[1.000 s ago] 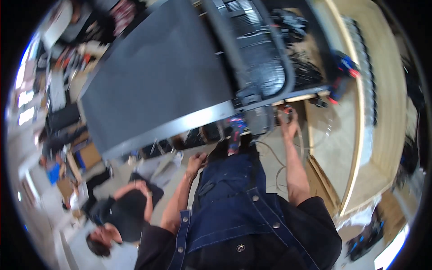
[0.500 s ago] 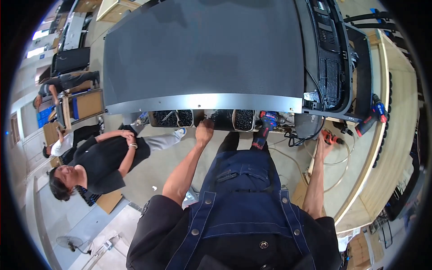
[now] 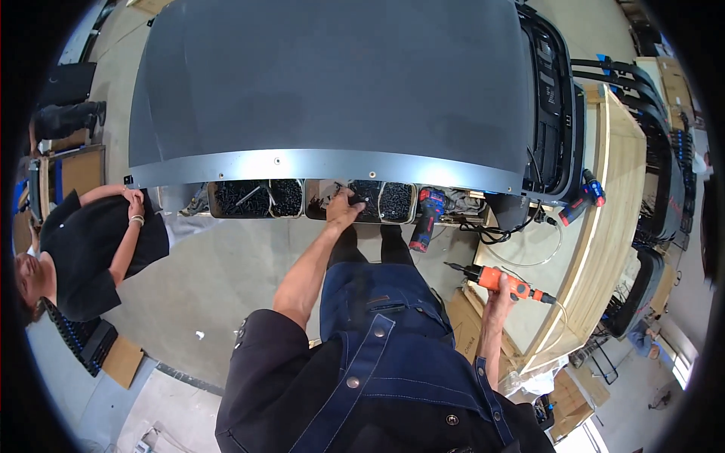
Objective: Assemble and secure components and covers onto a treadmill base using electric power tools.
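Observation:
An orange and black electric screwdriver (image 3: 495,281) is gripped in my right hand (image 3: 498,300), its dark bit pointing left and a cable trailing from its rear end. My left hand (image 3: 343,211) reaches into a tray of dark screws (image 3: 365,192), under the front edge of a large grey panel (image 3: 325,83). Its fingers are curled together among the screws; whatever is between them is too small to make out. A silver strip (image 3: 340,166) with small holes runs along the panel's near edge. Right of the trays, a blue and red cordless drill (image 3: 429,219) hangs upright.
Another screw tray (image 3: 253,200) sits further left. A second cordless drill (image 3: 583,198) lies by the rim of a wooden crate (image 3: 578,264) on the right. Black cable (image 3: 487,232) loops below the panel. A person (image 3: 98,241) stands at the left with hands clasped.
My right hand has lifted the orange screwdriver off the right side and drawn it nearer, bit turned left. The left hand stays at the screw trays. The whole view has shifted.

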Tool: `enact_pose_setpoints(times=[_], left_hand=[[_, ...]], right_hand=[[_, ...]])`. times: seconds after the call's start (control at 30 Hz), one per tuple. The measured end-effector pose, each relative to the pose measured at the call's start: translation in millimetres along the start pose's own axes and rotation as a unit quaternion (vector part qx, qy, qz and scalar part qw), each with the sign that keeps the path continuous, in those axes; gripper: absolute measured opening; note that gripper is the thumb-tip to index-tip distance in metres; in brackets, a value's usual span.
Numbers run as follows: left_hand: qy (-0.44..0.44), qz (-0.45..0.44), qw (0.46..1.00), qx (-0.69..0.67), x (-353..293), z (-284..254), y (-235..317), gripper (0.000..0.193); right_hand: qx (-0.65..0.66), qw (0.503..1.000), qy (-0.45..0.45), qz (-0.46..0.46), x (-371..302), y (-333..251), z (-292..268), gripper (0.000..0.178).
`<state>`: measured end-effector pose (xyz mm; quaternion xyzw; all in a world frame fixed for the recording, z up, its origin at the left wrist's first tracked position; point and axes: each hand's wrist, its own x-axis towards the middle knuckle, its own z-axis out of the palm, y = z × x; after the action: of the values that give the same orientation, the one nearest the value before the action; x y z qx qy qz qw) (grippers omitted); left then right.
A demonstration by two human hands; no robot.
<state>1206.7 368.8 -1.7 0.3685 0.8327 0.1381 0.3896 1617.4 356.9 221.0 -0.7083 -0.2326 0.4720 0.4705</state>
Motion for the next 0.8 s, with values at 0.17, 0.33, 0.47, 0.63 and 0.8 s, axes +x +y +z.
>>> enact_pose_setpoints(times=[0.17, 0.33, 0.47, 0.63, 0.8], left_hand=[[-0.053, 0.054, 0.981, -0.181, 12, -10, -57, 0.032], [-0.241, -0.049, 0.873, -0.422, 7, -52, -43, 0.037], [-0.318, -0.078, 0.801, -0.5, 14, -69, -52, 0.032], [-0.288, -0.09, 0.805, -0.51, 13, -70, -56, 0.027], [-0.275, -0.108, 0.784, -0.546, 8, -67, -58, 0.035]], right_hand=[[0.012, 0.998, -0.062, -0.02, -21, -10, 43, 0.033], [0.018, 0.995, -0.067, -0.065, -45, -33, 58, 0.033], [0.032, 0.991, -0.08, -0.105, -66, -54, 68, 0.033], [0.078, 0.981, -0.099, -0.149, -90, -77, 70, 0.037], [0.236, 0.955, -0.128, -0.128, -109, -99, 90, 0.039]])
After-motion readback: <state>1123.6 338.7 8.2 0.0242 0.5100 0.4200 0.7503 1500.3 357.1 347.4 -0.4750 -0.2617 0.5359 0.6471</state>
